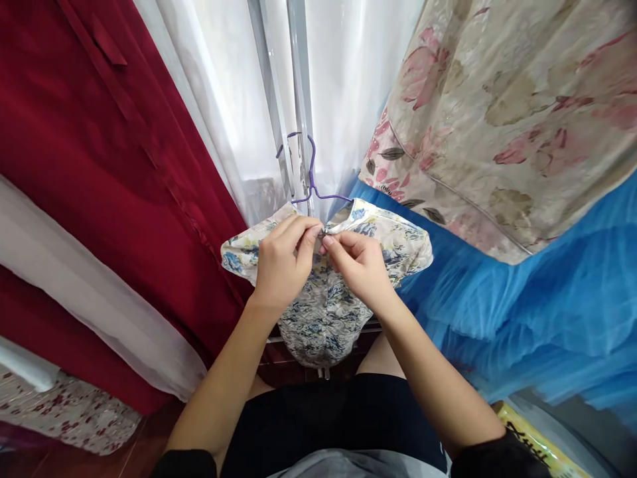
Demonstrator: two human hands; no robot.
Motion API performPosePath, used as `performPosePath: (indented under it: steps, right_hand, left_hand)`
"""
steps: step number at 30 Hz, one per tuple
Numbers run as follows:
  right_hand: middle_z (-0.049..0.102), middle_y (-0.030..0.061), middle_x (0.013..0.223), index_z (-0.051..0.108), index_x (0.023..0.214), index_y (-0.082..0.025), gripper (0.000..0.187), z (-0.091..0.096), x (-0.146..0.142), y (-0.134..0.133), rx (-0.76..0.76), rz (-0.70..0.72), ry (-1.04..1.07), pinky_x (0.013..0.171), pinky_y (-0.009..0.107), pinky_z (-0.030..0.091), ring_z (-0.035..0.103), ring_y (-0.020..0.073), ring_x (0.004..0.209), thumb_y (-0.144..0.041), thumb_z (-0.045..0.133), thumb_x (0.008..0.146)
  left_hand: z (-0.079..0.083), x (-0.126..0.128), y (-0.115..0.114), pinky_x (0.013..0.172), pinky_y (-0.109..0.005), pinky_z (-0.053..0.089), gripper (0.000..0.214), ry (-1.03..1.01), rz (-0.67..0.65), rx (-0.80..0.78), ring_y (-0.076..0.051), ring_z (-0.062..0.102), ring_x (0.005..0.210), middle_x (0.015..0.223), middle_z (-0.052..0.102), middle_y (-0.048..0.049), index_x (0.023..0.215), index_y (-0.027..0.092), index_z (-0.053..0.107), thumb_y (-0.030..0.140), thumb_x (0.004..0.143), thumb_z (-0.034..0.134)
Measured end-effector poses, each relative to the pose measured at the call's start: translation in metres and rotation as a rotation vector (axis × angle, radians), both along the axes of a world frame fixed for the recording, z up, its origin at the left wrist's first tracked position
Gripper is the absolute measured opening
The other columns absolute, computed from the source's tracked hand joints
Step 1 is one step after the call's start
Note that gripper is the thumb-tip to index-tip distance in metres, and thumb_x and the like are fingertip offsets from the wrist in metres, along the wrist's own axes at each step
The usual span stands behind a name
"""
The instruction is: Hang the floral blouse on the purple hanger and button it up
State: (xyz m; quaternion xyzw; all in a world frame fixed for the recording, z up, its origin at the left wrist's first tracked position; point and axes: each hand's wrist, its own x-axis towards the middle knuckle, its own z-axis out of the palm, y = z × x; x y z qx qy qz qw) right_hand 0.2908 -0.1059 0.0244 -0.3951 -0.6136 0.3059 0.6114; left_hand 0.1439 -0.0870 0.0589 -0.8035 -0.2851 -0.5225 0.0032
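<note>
A short-sleeved garment [326, 325] with a blue and yellow floral print on white hangs before me on a purple hanger [312, 178]. A line runs down its middle. My left hand [287, 257] is closed, thumb and fingertips pinching the garment at the top of its neck opening. Beside it, my right hand [359, 267] pinches the same spot from the other side, the fingertips of both hands almost meeting. A small dark bit shows between them, too small to name. Whether the neck has a button or hook there is hidden by the fingers.
Metal rails [271, 79] rise behind the hanger, in front of white curtain-like fabric [213, 86]. Red cloth [164, 219] hangs at left. On the right are a beige floral cloth [497, 133] and blue tulle [527, 299]. A yellow package [537, 445] lies at lower right.
</note>
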Motion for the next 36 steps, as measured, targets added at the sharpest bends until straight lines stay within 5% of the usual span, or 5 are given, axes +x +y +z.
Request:
performPosePath:
  steps: [8,13,22,29,36]
  right_hand:
    - [0.039,-0.0049,0.053,0.062,0.064,-0.018,0.033,-0.045,0.002,-0.011,-0.181,0.031,-0.113,0.051,0.027,0.024,0.034,0.0110,0.051,-0.034,0.056,0.092]
    - [0.034,-0.0058,0.053,0.056,0.060,-0.018,0.035,-0.061,-0.005,-0.032,-0.240,0.093,-0.051,0.050,0.027,0.021,0.029,0.0096,0.051,-0.033,0.058,0.091]
    - [0.034,-0.0091,0.051,0.061,0.072,-0.019,0.025,-0.121,0.023,-0.041,-0.373,-0.100,0.721,0.043,0.025,0.022,0.025,0.0083,0.044,-0.040,0.069,0.083]
    - [0.033,-0.0086,0.052,0.044,0.062,-0.024,0.040,-0.178,0.046,-0.059,-0.406,-0.307,0.784,0.038,0.026,0.024,0.026,0.0091,0.042,-0.049,0.069,0.080]
    - [0.069,0.0043,0.090,0.069,0.088,-0.023,0.026,-0.158,0.030,-0.074,-0.334,-0.142,0.249,0.083,0.035,0.051,0.064,0.0257,0.093,-0.049,0.068,0.091]
  left_hand:
    - [-0.006,-0.064,0.047,0.083,-0.025,0.050,0.020,-0.675,0.103,-0.082,-0.014,0.065,0.086,0.090,0.070,-0.0021,0.096,0.015,0.072,0.033,0.098,0.064]
    - [-0.076,-0.110,0.093,0.073,-0.021,0.047,0.009,-1.372,0.076,-0.693,-0.010,0.062,0.074,0.080,0.066,0.0006,0.089,0.016,0.065,0.023,0.094,0.061]
    - [-0.180,-0.054,0.060,0.080,-0.035,0.054,0.018,-1.251,-0.044,-1.124,-0.018,0.070,0.073,0.077,0.070,-0.0041,0.087,0.017,0.061,0.030,0.083,0.072]
    - [-0.162,-0.011,0.017,0.076,-0.024,0.049,0.033,-1.071,-0.156,-1.019,-0.017,0.068,0.086,0.091,0.073,-0.0063,0.092,0.015,0.072,0.045,0.079,0.080]
    - [-0.121,0.034,-0.041,0.088,-0.028,0.052,0.023,-0.741,-0.435,-1.015,-0.021,0.069,0.097,0.101,0.076,-0.0078,0.094,0.017,0.077,0.039,0.090,0.072]
